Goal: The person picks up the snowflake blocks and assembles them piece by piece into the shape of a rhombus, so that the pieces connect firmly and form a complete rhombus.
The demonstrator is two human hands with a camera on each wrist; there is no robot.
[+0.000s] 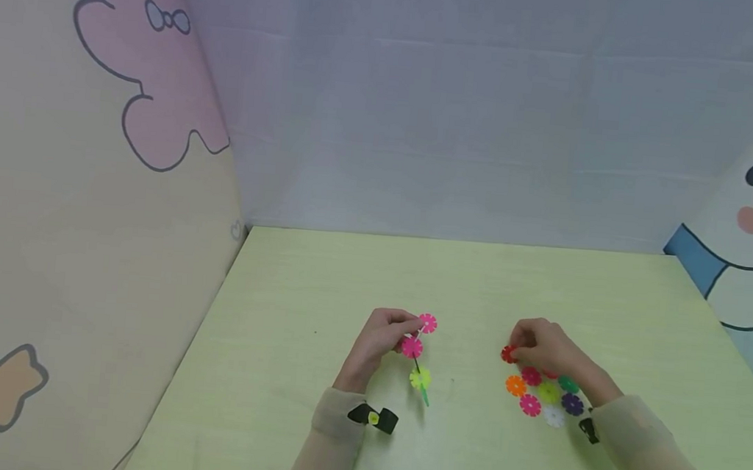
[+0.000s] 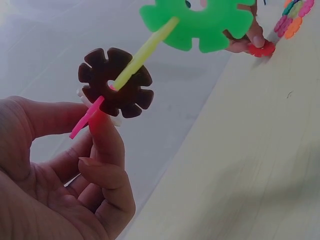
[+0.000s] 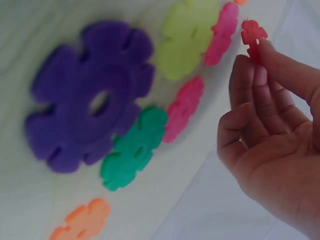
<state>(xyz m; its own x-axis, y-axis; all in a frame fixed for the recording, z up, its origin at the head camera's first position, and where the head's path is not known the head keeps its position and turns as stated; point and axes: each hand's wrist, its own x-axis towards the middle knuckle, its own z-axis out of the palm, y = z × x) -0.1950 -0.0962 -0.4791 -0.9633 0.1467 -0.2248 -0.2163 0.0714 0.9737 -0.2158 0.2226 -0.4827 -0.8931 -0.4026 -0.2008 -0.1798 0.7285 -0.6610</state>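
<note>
My left hand (image 1: 378,342) pinches a chain of notched, flower-shaped plastic discs between thumb and fingers. Two pink discs (image 1: 412,347) show near the fingertips, a yellow disc (image 1: 420,378) lower down. The left wrist view shows a dark brown disc (image 2: 135,95) slotted to the yellow one, with a green disc (image 2: 210,32) at the chain's end. A white disc is mostly hidden behind the fingers. Over to the right, my right hand (image 1: 548,348) pinches a red disc (image 3: 252,34) by its edge, beside a group of loose discs.
The loose discs lie flat on the pale yellow table (image 1: 281,272), near the right wrist. Among them are a purple disc (image 1: 572,404), an orange disc (image 1: 516,385), a white disc (image 1: 554,416) and a teal-green disc (image 3: 134,150). A light curtain (image 1: 425,121) hangs behind the table.
</note>
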